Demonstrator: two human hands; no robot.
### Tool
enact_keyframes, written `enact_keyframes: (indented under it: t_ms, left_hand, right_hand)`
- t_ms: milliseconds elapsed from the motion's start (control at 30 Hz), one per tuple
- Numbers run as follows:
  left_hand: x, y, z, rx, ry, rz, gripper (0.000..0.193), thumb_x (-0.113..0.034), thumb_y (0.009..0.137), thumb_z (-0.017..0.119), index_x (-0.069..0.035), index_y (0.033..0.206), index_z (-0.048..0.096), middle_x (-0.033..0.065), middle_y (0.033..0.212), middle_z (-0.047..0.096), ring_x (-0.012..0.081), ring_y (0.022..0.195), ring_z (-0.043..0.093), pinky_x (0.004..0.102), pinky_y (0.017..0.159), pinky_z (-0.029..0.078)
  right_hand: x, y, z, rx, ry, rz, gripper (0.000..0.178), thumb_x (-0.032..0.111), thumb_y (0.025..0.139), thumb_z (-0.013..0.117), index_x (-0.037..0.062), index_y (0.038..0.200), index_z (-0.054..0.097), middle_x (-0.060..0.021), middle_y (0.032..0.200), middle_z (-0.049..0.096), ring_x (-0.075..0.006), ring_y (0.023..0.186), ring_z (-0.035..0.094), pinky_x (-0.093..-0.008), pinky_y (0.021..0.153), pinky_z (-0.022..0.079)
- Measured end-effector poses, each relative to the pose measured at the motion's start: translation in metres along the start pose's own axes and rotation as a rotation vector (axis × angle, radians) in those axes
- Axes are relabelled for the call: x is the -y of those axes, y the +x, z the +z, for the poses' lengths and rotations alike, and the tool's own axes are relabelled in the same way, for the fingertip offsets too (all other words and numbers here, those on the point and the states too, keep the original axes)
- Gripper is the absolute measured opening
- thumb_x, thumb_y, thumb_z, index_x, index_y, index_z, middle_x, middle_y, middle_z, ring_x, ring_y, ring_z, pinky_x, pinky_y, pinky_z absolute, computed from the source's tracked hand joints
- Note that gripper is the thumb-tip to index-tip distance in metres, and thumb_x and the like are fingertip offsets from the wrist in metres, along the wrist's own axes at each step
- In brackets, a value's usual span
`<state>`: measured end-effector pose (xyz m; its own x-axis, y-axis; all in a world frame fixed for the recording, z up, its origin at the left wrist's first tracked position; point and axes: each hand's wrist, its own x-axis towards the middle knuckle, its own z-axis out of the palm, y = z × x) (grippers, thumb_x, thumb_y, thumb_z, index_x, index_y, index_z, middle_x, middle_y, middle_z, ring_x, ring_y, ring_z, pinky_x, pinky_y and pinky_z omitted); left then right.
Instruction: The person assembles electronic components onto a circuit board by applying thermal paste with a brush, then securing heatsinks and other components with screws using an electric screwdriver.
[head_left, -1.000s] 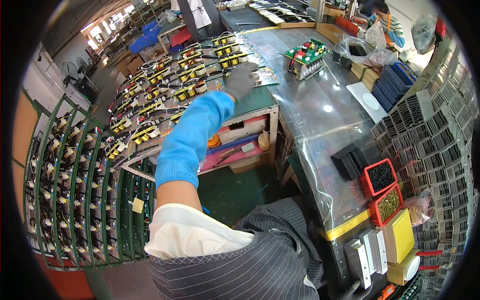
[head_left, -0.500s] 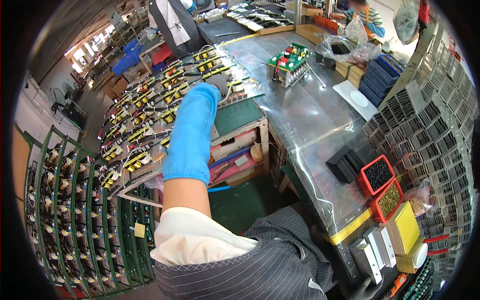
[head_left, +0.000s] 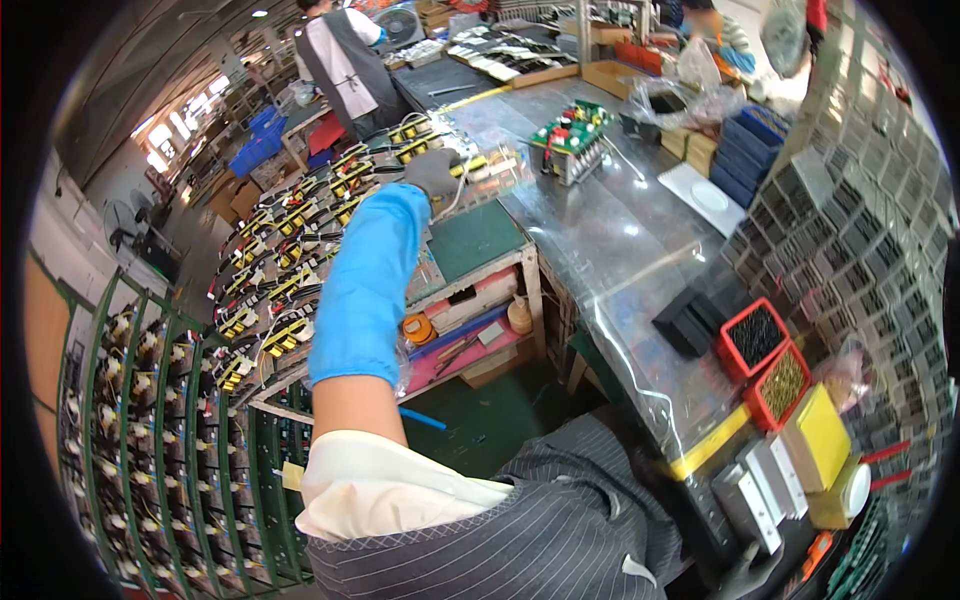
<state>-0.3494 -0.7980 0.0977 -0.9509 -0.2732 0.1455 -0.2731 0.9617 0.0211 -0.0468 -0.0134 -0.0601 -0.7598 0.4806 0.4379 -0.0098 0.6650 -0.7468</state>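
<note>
My left hand (head_left: 433, 172), in a grey glove with a blue sleeve cover, reaches out over rows of yellow-wrapped transformers (head_left: 290, 337) with black and white leads. It is at the near right corner of these rows, beside a yellow transformer (head_left: 492, 163) and a pale cable. Its fingers are hidden behind the back of the hand. Low at the right, my right hand (head_left: 748, 578), also grey-gloved, is partly cut off and blurred. Just beyond it stand silver metal blocks (head_left: 750, 508); whether it touches them is unclear.
A green circuit board assembly (head_left: 575, 138) stands on the metal-topped bench (head_left: 620, 240). Red bins of black screws (head_left: 754, 338) and brass-coloured screws (head_left: 780, 388) sit by a yellow box (head_left: 822, 432). Stacked metal parts (head_left: 850, 220) line the right, a green rack (head_left: 150, 440) the left. Two people work farther off.
The whole view has shifted slightly. My left hand stays over the same corner of the transformers, and my right hand remains beside the metal blocks.
</note>
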Motion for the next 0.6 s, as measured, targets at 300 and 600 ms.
enact_keyframes:
  t_ms: [300,600]
  left_hand:
    - [-0.116,-0.077,-0.081,-0.191,-0.379,0.472,0.059,-0.032,0.072,0.081,0.0,0.118,0.063,0.0133,0.104,0.071,0.023,0.097,0.069,0.0356,0.085,0.052]
    - [-0.42,-0.204,-0.093,0.144,-0.631,1.365,0.054,-0.021,0.065,0.083,-0.003,0.112,0.065,0.0152,0.098,0.069,0.0313,0.087,0.069,0.0383,0.079,0.055]
  right_hand:
    - [0.034,0.013,0.024,0.016,0.094,0.072,0.047,0.008,0.083,0.075,-0.0009,0.127,0.06,-0.0121,0.118,0.066,-0.021,0.112,0.06,-0.0346,0.1,0.046]
    - [0.043,-0.01,-0.012,-0.035,0.088,0.143,0.047,0.008,0.084,0.075,0.0019,0.127,0.058,-0.0037,0.099,0.062,-0.0043,0.073,0.053,-0.0214,0.061,0.045]
